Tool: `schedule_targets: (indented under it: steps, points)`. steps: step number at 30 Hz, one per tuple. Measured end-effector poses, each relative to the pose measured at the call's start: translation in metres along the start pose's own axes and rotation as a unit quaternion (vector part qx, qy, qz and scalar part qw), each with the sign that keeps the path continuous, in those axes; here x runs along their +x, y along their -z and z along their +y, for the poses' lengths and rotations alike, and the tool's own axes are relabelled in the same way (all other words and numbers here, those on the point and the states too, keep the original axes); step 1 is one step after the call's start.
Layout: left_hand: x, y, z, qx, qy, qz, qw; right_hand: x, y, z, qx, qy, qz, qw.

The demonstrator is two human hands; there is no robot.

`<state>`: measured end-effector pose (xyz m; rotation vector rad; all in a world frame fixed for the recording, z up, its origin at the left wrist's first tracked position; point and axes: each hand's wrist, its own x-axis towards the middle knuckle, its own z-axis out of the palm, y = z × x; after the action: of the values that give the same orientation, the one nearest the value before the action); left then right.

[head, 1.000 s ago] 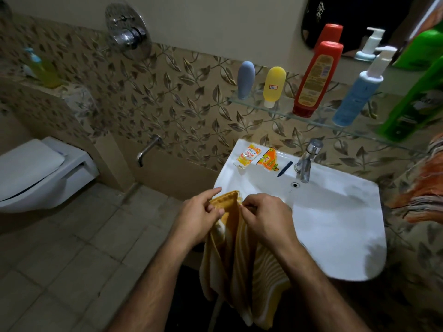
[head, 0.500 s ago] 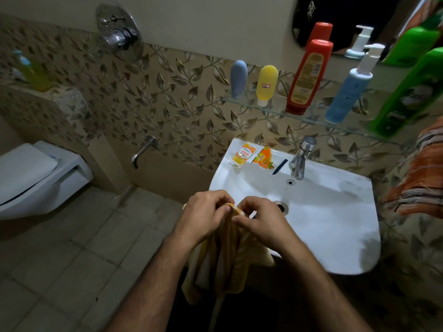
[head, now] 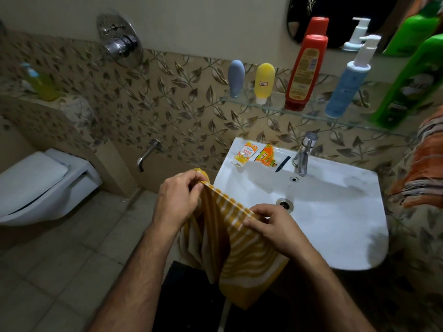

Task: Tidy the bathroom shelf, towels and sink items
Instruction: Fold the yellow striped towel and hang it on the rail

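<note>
While bare floor [head: 60,271] lay open at lower left, the white sink [head: 335,224] filled centre right; the yellow striped towel [head: 235,248] hung at its front rim, its top edge pinched apart by left hand [head: 177,200] and right hand [head: 273,226].

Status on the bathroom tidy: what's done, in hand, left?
Looks done: five bottles stand upright in a row on the glass shelf. In hand: the left hand and right hand pinch the top edge of the yellow striped towel, spread between them, the rest hanging unfolded. Left: two sachets and a dark blue stick lie on the sink rim; an orange towel hangs at right.
</note>
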<state>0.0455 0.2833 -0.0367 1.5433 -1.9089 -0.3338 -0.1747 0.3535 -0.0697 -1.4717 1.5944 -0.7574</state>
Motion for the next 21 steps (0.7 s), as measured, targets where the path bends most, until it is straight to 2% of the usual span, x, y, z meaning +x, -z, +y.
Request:
schedule_targets:
  steps: [2,5,9,11,14,17,21]
  points:
    - [0.0,0.0,0.0,0.009,0.011,-0.007,1.0,-0.004,0.001,-0.005,-0.072,0.032,0.048,0.996]
    - [0.001,0.001,0.002,0.023,0.025,-0.021,0.999,-0.008,0.0,-0.01,-0.205,0.106,0.087,0.969]
    - [0.002,0.002,0.002,0.031,0.044,-0.041,0.998,-0.01,0.004,-0.009,-0.254,0.119,0.094,0.955]
    - [0.003,0.001,-0.002,0.039,0.053,-0.055,0.996,-0.011,0.009,-0.01,-0.251,0.094,0.101,0.958]
    - [0.003,-0.005,-0.01,0.025,0.075,-0.083,0.993,-0.009,0.014,-0.013,-0.176,0.054,0.121,0.976]
    - [-0.004,-0.022,-0.022,-0.024,0.104,-0.117,0.987,-0.002,0.013,-0.018,-0.118,0.027,0.165,0.979]
    - [-0.02,-0.044,-0.034,-0.129,0.151,-0.188,0.962,0.007,0.003,-0.021,-0.136,0.021,0.192,0.972]
